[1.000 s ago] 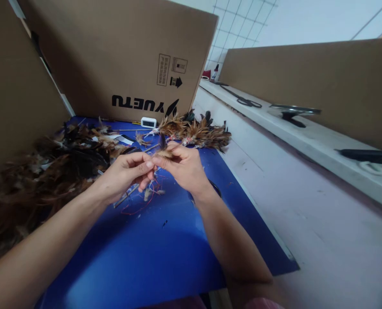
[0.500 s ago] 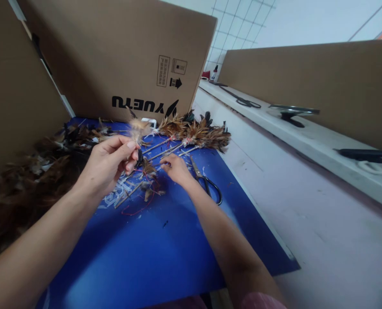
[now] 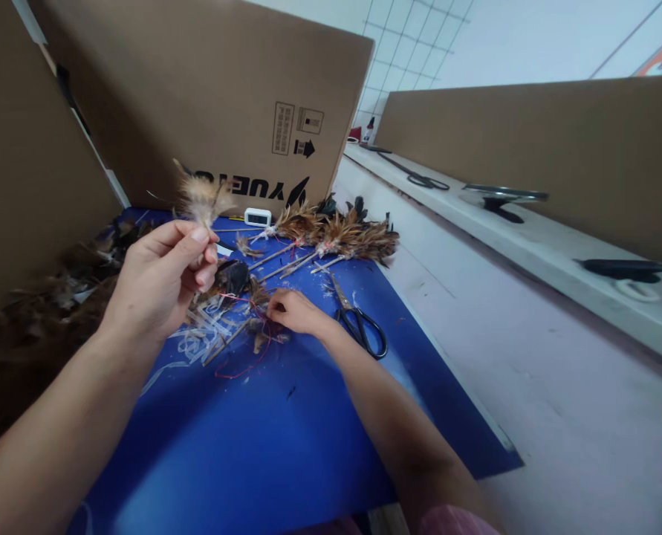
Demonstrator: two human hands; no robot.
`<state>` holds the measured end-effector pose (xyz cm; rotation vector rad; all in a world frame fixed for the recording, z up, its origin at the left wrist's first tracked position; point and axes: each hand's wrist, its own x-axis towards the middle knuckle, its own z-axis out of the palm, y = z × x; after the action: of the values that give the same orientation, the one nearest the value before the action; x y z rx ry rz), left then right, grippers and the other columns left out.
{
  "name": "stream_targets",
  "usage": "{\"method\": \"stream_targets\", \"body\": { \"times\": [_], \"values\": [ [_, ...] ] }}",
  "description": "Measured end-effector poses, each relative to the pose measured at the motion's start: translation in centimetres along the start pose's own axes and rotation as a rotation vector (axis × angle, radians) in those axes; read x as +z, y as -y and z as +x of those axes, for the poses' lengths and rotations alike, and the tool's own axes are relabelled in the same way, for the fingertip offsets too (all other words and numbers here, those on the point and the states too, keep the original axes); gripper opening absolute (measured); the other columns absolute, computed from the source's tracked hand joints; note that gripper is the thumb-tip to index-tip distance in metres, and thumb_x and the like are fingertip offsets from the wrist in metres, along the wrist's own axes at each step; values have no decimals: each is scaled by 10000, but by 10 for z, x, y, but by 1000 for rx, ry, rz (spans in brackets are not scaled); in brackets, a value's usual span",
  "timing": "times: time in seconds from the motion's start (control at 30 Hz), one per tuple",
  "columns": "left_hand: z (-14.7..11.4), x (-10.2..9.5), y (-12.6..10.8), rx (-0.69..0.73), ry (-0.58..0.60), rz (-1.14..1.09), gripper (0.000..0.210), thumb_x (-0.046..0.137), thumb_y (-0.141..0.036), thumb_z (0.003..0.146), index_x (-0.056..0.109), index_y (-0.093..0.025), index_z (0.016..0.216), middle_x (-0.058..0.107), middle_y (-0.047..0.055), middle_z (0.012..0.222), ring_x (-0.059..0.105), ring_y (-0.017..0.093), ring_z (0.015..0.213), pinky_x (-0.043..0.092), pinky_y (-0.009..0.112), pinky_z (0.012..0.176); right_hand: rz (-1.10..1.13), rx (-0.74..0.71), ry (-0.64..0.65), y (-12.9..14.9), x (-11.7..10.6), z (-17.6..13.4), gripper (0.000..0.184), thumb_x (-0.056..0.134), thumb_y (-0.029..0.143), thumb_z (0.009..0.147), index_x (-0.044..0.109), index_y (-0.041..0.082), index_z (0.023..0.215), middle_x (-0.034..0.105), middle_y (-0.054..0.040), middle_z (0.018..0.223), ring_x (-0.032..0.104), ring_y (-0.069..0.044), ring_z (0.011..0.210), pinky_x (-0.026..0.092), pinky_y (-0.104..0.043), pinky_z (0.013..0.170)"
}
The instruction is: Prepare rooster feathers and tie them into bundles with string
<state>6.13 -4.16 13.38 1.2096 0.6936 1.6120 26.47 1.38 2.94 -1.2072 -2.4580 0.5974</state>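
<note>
My left hand (image 3: 155, 279) is raised over the blue surface and pinches the quill ends of a small bunch of pale brown feathers (image 3: 203, 199), tips upward. My right hand (image 3: 294, 310) is low over the work surface with its fingers curled together, beside a small brown tuft and a loose red thread (image 3: 235, 375). What its fingertips hold, if anything, is hidden. White plastic strips (image 3: 197, 338) and a thin stick (image 3: 224, 343) lie between the hands. Black-handled scissors (image 3: 358, 319) rest open right of my right hand.
Feather-topped sticks (image 3: 353, 234) lie along the back right. A large heap of brown feathers (image 3: 35, 327) fills the left. Behind stands a cardboard box (image 3: 208, 96), with a small white digital device (image 3: 257, 217) before it. A ledge (image 3: 559, 241) on the right carries several tools.
My left hand has moved left and slightly up with the feathers. My right hand has shifted left and down, toward the small tuft and red thread.
</note>
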Motion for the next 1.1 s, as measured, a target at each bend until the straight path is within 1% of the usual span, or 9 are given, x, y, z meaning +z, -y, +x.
{"method": "stream_targets", "body": {
  "times": [0.23, 0.33, 0.4, 0.57, 0.73, 0.87, 0.93, 1.0, 1.1],
  "values": [
    [5, -8, -7, 81, 9, -12, 67, 637, -124, 804, 660, -142, 744, 552, 9, 619, 463, 62, 432, 336, 179, 386, 67, -10, -202, 11, 3, 4, 294, 472, 11, 780, 675, 176, 914, 680, -38, 976, 603, -147, 936, 433, -275, 878],
    [5, -8, -11, 104, -5, -3, 71, 632, -123, 807, 660, -139, 743, 551, 8, 612, 455, 62, 427, 330, 181, 382, -36, 18, -322, 16, 8, 19, 254, 535, 133, 839, 636, 170, 1069, 655, -74, 1063, 571, -183, 1033, 414, -331, 948],
    [4, -7, -12, 111, -13, 0, 68, 636, -126, 804, 660, -138, 742, 551, 8, 613, 458, 63, 433, 330, 181, 386, -98, 38, -343, 22, 14, 34, 367, 599, 270, 846, 572, 173, 1199, 617, -103, 1177, 532, -217, 1123, 389, -372, 989],
    [0, -2, -15, 87, -18, 7, 52, 650, -126, 789, 664, -143, 742, 555, 7, 607, 456, 70, 431, 334, 195, 392, -234, 69, -255, 43, 30, 79, 671, 616, 489, 809, 397, 197, 1372, 576, -149, 1252, 542, -297, 1124, 415, -443, 947],
    [2, -2, -15, 109, -41, 28, 90, 632, -102, 793, 665, -154, 727, 561, 11, 631, 455, 70, 451, 329, 196, 397, -311, -90, -112, 61, 48, 107, 319, 429, 140, 864, 576, 193, 1142, 670, -88, 1086, 616, -245, 986, 455, -347, 840],
    [6, -4, -13, 94, -48, 40, 80, 638, -113, 790, 667, -158, 731, 561, 14, 632, 450, 71, 440, 326, 197, 387, -209, -260, -25, 82, 59, 100, 237, 453, 131, 873, 616, 192, 1034, 688, -55, 1010, 633, -207, 922, 451, -279, 759],
    [8, -5, -11, 78, -42, 43, 74, 638, -115, 789, 664, -158, 735, 553, 9, 621, 446, 70, 433, 334, 200, 386, -118, -330, 35, 90, 54, 90, 187, 533, 224, 890, 616, 191, 1054, 693, -51, 988, 636, -203, 927, 447, -268, 757],
    [10, -6, -10, 72, -51, 40, 79, 631, -109, 791, 658, -157, 733, 545, 7, 621, 453, 72, 446, 342, 195, 388, -2, -364, 29, 88, 41, 80, 329, 574, 386, 888, 584, 189, 1150, 685, -60, 1038, 629, -198, 961, 453, -266, 778],
    [11, -8, -9, 77, -85, 32, 96, 630, -81, 775, 642, -148, 709, 534, 11, 622, 466, 79, 481, 339, 183, 386, 6, -158, -86, 58, 10, 70, 343, 505, 364, 932, 538, 213, 1238, 649, -33, 1170, 613, -136, 993, 450, -229, 836]
  ]
}}
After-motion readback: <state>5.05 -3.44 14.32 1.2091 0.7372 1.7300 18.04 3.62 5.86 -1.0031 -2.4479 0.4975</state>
